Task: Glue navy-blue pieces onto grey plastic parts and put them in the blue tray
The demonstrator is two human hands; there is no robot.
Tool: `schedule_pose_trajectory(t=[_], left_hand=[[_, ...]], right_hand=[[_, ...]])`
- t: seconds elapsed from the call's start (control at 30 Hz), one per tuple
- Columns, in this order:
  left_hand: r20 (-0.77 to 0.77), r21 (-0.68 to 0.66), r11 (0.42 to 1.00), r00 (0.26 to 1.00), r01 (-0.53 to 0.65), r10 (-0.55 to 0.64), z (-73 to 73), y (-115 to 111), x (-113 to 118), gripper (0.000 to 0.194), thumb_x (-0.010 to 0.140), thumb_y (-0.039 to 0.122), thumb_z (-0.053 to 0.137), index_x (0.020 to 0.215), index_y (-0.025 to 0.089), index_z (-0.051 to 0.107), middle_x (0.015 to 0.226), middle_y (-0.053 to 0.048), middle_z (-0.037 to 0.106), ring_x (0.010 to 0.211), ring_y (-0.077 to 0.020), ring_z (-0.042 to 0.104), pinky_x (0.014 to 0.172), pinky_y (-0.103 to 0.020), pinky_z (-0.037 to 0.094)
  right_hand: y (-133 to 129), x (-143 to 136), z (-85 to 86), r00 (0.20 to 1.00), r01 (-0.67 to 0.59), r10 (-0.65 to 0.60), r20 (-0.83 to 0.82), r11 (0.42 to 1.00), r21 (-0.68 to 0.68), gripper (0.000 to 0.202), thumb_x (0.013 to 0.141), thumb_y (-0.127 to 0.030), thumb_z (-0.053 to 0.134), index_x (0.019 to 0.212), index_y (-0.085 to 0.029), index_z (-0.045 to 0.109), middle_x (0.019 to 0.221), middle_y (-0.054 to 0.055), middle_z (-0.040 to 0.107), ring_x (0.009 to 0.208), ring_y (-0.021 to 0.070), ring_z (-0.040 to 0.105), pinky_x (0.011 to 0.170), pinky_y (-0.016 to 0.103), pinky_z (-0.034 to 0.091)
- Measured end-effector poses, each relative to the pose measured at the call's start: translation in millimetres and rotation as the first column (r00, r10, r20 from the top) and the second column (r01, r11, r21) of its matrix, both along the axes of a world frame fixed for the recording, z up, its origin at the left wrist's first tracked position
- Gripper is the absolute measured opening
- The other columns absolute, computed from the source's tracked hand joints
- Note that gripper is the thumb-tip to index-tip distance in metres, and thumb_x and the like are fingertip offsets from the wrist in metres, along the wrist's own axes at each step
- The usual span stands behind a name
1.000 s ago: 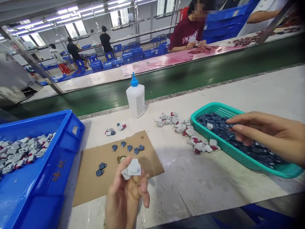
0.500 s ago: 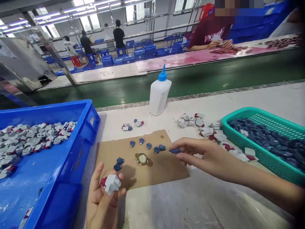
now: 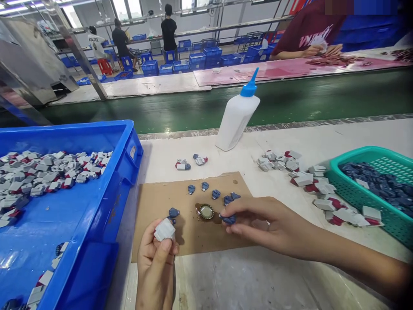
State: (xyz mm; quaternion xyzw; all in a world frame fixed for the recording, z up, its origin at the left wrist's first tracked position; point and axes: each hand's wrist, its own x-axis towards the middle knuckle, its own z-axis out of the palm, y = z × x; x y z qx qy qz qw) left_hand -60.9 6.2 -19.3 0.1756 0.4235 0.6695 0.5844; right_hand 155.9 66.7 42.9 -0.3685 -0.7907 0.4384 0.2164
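Two hands are holding pieces in the head view. The left hand (image 3: 158, 260) is keeping its pinch on a grey-white piece (image 3: 164, 229) over the near left part of the cardboard (image 3: 206, 241). No longer hovering over the green basket (image 3: 393, 224) at right, as a second ago, the right hand (image 3: 271, 219) is gripping a dark blue piece (image 3: 229, 219) just right of the bottle cap (image 3: 206, 211). A white bottle (image 3: 238, 118) is standing far on the worktop (image 3: 274, 275).
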Motion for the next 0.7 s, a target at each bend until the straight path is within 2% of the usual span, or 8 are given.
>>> schedule_pose_trajectory(t=[0.07,0.23,0.37,0.57,0.7], left_hand=[[-0.008,-0.004,1.0,1.0,0.007,-0.007,-2.1,0.1,-1.5,0.028,0.063,0.026,0.076,0.089,0.024,0.067,0.065,0.0,0.061,0.054,-0.007,0.054,0.056,-0.015,0.048],[-0.035,-0.026,1.0,0.999,0.016,-0.017,-0.8,0.2,0.1,0.031,0.061,0.026,0.077,0.089,0.021,0.066,0.073,-0.001,0.062,0.056,-0.0076,0.054,0.054,-0.015,0.047],[-0.048,-0.042,0.999,0.999,0.001,-0.003,3.7,0.8,4.0,0.031,0.059,0.028,0.077,0.086,0.02,0.065,0.075,-0.001,0.063,0.055,-0.0069,0.054,0.052,-0.014,0.047],[-0.077,-0.109,0.992,0.995,-0.067,0.058,16.7,1.1,15.3,0.034,0.052,0.029,0.082,0.081,0.021,0.064,0.075,0.003,0.064,0.057,-0.0069,0.058,0.053,-0.013,0.049],[-0.092,-0.102,0.993,0.995,-0.057,0.048,18.8,0.0,18.7,0.045,0.051,0.029,0.083,0.092,0.027,0.065,0.074,0.003,0.066,0.059,-0.0086,0.062,0.053,-0.012,0.05]], right_hand=[[-1.3,-1.9,0.2,1.0,-0.004,0.005,0.003,0.999,-0.039,0.015,0.086,-0.027,0.05,0.098,-0.019,0.055,0.088,0.001,0.061,0.074,0.009,0.059,0.064,0.017,0.048],[-3.2,-6.0,0.9,0.999,0.047,-0.048,0.0,0.995,0.086,0.014,0.086,-0.023,0.048,0.099,-0.021,0.05,0.082,-0.001,0.056,0.066,0.0068,0.052,0.057,0.016,0.044],[-4.0,-6.9,1.3,0.994,0.093,-0.086,-0.066,0.987,0.128,0.015,0.084,-0.018,0.05,0.099,-0.021,0.048,0.084,-0.001,0.054,0.069,0.0054,0.053,0.06,0.013,0.045],[-6.1,-1.1,2.7,1.0,0.026,-0.027,0.004,0.984,0.174,0.016,0.086,-0.019,0.05,0.101,-0.023,0.05,0.089,-0.002,0.057,0.069,0.0051,0.053,0.06,0.014,0.044],[-8.4,1.3,2.1,1.0,0.008,-0.01,0.007,0.973,0.229,0.019,0.086,-0.017,0.049,0.104,-0.024,0.05,0.091,-0.003,0.058,0.071,0.0053,0.054,0.061,0.015,0.045]])
